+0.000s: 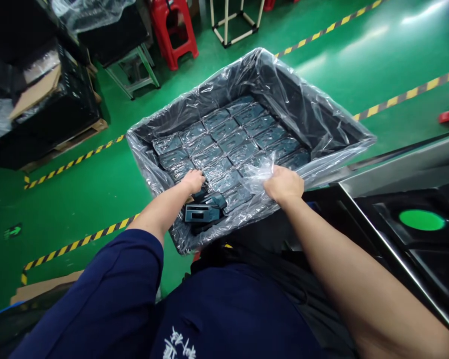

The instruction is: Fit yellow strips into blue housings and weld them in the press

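Observation:
A black crate (324, 112) lined with a clear plastic bag (224, 85) holds rows of several dark flat parts (232, 142) under a plastic sheet. My left hand (192, 180) reaches into the crate's near left corner, fingers curled down on a dark part there. Just below it lie loose dark parts with rectangular openings (205, 209). My right hand (283, 183) is closed on a bunched fold of the plastic sheet (260, 172), lifting it at the crate's near edge.
Green floor with yellow-black tape lines (75, 162) surrounds the crate. Black stacked crates (41, 99) stand on a pallet at left, a red stool (174, 27) at the back. A machine surface with a green round disc (421, 219) is at right.

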`<state>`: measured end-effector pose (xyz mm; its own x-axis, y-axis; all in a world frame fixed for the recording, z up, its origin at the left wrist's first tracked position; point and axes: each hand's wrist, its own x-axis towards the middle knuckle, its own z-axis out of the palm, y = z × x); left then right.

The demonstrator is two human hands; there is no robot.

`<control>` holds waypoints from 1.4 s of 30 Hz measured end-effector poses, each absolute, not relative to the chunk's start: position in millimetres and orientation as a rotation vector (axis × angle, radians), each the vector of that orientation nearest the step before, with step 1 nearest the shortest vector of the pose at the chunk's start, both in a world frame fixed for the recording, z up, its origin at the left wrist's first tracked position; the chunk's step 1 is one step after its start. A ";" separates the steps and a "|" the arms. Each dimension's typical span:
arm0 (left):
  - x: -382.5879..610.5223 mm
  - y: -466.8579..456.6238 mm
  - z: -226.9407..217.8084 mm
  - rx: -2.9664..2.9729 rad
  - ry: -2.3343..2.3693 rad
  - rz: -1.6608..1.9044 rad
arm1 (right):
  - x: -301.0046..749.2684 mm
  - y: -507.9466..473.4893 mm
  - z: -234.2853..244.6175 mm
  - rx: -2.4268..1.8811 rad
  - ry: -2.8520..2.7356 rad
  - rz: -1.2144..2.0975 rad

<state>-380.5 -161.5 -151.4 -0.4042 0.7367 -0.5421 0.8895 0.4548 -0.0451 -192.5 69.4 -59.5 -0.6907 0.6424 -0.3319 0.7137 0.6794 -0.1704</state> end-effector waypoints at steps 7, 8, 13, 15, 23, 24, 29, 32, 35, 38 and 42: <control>-378.3 -162.3 -147.0 1.416 2.178 -0.493 | -193.0 68.7 -57.4 1.101 2.628 -0.448; -378.4 -163.9 -146.1 1.418 2.174 -0.500 | -193.2 68.9 -57.8 1.097 2.629 -0.441; -377.5 -167.1 -143.0 1.443 2.152 -0.550 | -193.5 69.2 -58.6 1.073 2.635 -0.413; -376.3 -165.5 -143.3 1.461 2.139 -0.569 | -193.2 69.0 -58.1 1.072 2.636 -0.417; -371.0 -163.3 -153.5 1.470 2.188 -0.571 | -192.1 68.9 -59.2 1.091 2.657 -0.456; -370.1 -163.6 -155.4 1.463 2.208 -0.561 | -192.0 69.1 -59.6 1.087 2.658 -0.454; -366.4 -159.3 -164.9 1.423 2.269 -0.537 | -191.2 69.7 -60.8 1.088 2.662 -0.462; -365.6 -155.3 -167.8 1.453 2.225 -0.530 | -190.8 69.6 -60.9 1.083 2.664 -0.454; -365.3 -152.3 -167.3 1.513 2.155 -0.522 | -190.9 69.6 -60.5 1.064 2.671 -0.436; -365.6 -149.8 -161.8 1.548 2.116 -0.529 | -191.3 69.8 -60.0 1.053 2.668 -0.444; -371.0 -149.9 -142.7 1.531 2.130 -0.558 | -191.6 69.8 -59.0 1.057 2.667 -0.472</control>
<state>-371.0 -149.9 -142.7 -0.2782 0.7673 -0.5778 0.9520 0.3001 -0.0598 -191.6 69.8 -59.0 -0.7119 0.6202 -0.3295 0.6956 0.6872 -0.2095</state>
